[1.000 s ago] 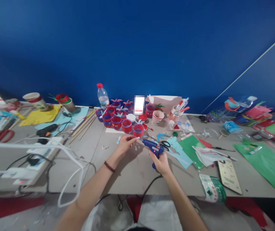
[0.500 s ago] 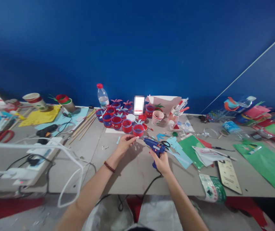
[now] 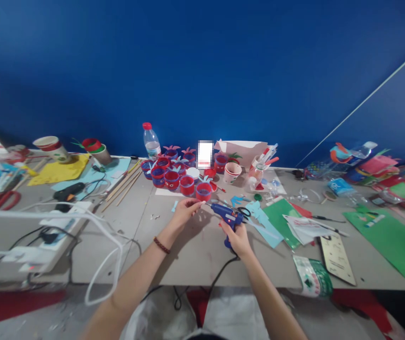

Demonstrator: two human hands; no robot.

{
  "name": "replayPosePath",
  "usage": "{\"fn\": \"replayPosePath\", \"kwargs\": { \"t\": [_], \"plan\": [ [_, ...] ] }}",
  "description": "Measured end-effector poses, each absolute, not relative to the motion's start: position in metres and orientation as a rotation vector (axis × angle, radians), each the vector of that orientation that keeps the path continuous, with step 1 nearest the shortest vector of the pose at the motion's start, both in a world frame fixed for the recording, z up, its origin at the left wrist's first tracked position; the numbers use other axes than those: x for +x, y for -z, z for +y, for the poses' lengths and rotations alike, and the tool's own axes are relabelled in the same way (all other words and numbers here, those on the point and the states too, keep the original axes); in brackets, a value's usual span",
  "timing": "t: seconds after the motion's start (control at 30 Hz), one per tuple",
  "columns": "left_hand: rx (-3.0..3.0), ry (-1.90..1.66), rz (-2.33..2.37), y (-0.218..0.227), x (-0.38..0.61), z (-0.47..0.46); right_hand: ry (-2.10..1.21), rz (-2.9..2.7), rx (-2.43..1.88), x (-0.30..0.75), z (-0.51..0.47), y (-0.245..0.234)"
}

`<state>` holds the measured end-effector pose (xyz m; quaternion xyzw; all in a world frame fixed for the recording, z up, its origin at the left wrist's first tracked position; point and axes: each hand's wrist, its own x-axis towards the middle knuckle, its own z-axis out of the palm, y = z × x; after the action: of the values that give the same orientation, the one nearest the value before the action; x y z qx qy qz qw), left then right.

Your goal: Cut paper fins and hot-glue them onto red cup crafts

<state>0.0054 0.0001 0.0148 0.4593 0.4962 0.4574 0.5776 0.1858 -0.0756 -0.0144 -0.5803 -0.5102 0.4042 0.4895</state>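
Note:
My right hand (image 3: pixel 238 236) is wrapped round the handle of a blue glue gun (image 3: pixel 227 215), whose nozzle points left. Its black cord runs down over the table edge. My left hand (image 3: pixel 187 211) is pinched close to the nozzle tip, on a small whitish piece that is too tiny to name. Just beyond the fingers stands a red and purple painted cup (image 3: pixel 203 191) with light blue paper leaves. Several similar cups (image 3: pixel 171 180) are grouped behind it on a white sheet. Black-handled scissors (image 3: pixel 245 212) lie partly hidden behind the glue gun.
On the left are a white power strip (image 3: pixel 55 241), a looping white cable (image 3: pixel 106 226), a second glue gun (image 3: pixel 69 191) and wooden sticks (image 3: pixel 124 186). Light blue paper (image 3: pixel 266 226), green sheets (image 3: pixel 283 219) and a jar of brushes (image 3: pixel 259 172) are to the right.
My left hand has shifted very slightly, its fingertips staying by the nozzle. The glue gun keeps nearly the same place and tilt.

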Motion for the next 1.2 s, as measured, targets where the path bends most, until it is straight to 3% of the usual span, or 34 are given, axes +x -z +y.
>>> {"fn": "replayPosePath", "kwargs": {
  "t": [0.7, 1.2],
  "plan": [
    [0.563, -0.92, 0.864, -0.0156, 0.001, 0.0012, -0.802, -1.293, -1.409, 0.1828, -0.0797, 0.0128],
    [0.309, -0.798, 0.716, -0.0111, -0.0019, 0.0028, -0.474, -1.583, -1.379, 0.1837, -0.0778, 0.0185]
  ]
}}
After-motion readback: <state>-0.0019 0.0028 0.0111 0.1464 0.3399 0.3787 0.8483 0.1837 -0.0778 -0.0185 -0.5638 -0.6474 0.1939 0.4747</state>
